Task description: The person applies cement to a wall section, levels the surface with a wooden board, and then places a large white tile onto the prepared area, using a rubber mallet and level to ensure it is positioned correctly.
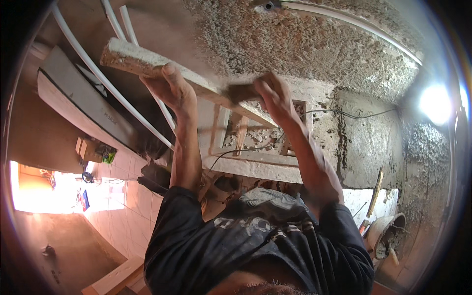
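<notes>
Board: the long, pale, mortar-crusted straight board (140, 58) slants from upper left down to the right, near the rough grey plastered surface (295, 46).
Slip risk: gripped toward its left end, it could swing or tip if the dark, blurred, block-like tool (241, 93) pushed hard against it.
Cable risk: the thin black cable (339, 111) runs near its right end and might snag if the board dropped.
Left hand (173, 89): clasping the board's lower edge, thumb up, forearm nearly vertical.
Right hand (275, 96): curled round the tool, forearm slanting up-left; tool-to-board contact, I cannot tell.
</notes>
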### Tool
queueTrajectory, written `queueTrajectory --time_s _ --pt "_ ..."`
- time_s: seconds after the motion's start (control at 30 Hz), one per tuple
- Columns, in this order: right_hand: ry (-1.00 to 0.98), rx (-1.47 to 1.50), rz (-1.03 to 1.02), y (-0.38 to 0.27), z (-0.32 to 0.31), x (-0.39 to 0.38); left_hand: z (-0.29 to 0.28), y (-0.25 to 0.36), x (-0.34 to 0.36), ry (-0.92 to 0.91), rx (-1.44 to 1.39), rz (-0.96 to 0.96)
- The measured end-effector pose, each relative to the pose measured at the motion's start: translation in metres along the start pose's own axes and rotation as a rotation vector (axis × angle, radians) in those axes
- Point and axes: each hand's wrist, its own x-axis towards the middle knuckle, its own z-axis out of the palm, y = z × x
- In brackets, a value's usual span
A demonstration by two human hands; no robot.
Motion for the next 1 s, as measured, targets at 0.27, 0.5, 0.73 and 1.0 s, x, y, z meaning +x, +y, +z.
queueTrajectory --time_s 0.27,0.5,0.73,1.0 --pt "-0.103 -0.228 0.020 0.026 -0.046 0.002 0.005 0.015 -0.007 0.036 0.094 0.030" --pt "-0.108 -0.605 -0.922 -0.116 0.012 -0.013 0.039 0.025 -0.017 0.043 0.137 0.028" --pt "-0.111 -1.021 -0.885 -0.011 -0.039 0.007 0.060 0.059 -0.028 0.093 0.282 -0.181" --pt "-0.208 -0.510 -0.840 -0.085 -0.038 0.021 0.078 0.057 -0.030 0.024 0.191 -0.006"
